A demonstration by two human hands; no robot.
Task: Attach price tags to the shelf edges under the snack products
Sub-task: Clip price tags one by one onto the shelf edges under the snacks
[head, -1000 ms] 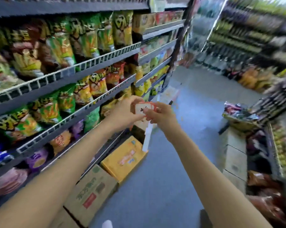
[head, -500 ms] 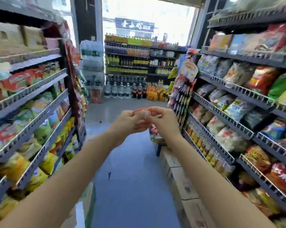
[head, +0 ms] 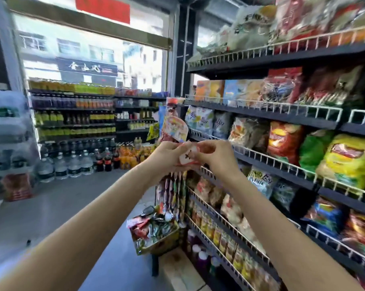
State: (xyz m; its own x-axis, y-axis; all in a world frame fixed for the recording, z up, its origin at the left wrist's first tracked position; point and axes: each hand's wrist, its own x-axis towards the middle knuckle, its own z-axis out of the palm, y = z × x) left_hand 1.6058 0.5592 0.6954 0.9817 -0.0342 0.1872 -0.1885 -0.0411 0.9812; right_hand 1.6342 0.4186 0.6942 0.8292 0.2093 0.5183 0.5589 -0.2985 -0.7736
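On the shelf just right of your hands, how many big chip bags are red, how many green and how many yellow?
Red chip bag: 1
Green chip bag: 1
Yellow chip bag: 1
Total: 3

Your fingers (head: 200, 153) cover most of the price tag (head: 187, 158), and its dark marking is too blurred to read. The snack bags (head: 303, 19) on the top shelf smear into blur, and the right edge cuts off the yellow bag (head: 349, 158).
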